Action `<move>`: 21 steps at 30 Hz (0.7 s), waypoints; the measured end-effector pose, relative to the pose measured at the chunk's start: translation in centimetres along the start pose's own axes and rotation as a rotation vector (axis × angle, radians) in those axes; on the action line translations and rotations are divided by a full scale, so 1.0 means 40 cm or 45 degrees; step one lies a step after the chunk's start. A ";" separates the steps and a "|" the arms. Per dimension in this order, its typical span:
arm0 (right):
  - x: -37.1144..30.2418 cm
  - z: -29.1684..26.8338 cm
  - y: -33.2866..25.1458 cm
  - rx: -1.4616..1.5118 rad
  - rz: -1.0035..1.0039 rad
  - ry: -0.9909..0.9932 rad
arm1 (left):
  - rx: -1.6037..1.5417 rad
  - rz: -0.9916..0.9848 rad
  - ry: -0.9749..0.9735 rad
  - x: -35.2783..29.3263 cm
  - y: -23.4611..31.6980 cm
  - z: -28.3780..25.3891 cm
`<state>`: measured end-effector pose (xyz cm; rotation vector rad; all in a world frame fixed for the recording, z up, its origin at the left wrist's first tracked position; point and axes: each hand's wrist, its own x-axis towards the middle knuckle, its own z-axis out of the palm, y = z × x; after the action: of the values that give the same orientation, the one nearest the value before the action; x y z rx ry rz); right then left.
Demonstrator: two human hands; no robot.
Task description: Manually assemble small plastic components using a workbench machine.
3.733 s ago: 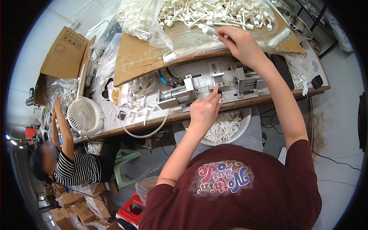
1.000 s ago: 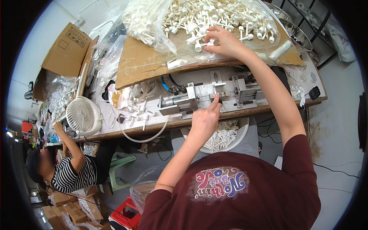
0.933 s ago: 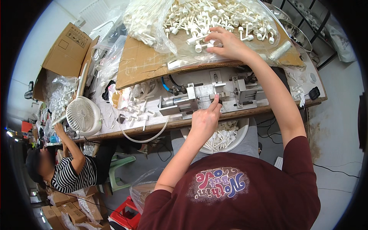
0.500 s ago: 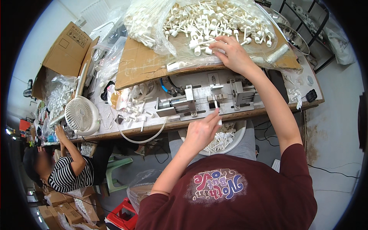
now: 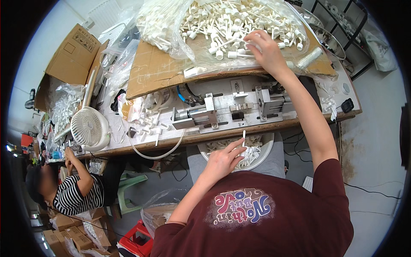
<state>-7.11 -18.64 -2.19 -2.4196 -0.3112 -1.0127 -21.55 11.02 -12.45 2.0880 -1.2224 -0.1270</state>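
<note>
Left hand [image 5: 222, 162] is pinching a white stick-and-cap piece [image 5: 244, 136] over the white bowl [image 5: 269, 150], on the near side of the metal clamping fixture [image 5: 241, 107]. Fingertip-only grip could be letting it slip past the bowl rim, I'd judge. Right hand [image 5: 269, 51] is hovering beyond the fixture, bent fingers sitting at the edge of the pile of white pieces [image 5: 239, 21]; can't tell if it's gripping one. Crossed stems there could be dragging neighbours along; clear plastic bag [image 5: 182, 50] could be snagging. Held piece is looking plain white, slim, stem standing near upright, lower end blending into the bowl's contents.
</note>
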 end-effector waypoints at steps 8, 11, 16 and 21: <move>0.013 -0.077 -0.025 0.421 0.467 0.375 | -0.174 0.010 0.204 0.027 0.043 -0.030; -0.007 -0.104 -0.114 0.995 0.545 0.516 | -0.535 -0.132 0.329 0.051 0.055 -0.046; -0.186 -0.091 -0.325 1.645 0.885 0.179 | -1.490 -0.462 0.451 0.134 0.091 -0.097; -0.346 -0.031 -0.365 1.729 1.221 0.189 | -0.313 -0.169 0.758 0.131 0.115 -0.093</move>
<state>-23.16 -7.10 -6.18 -0.9859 0.1956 -0.2803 -20.48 7.36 -5.53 1.8018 -0.6724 0.2572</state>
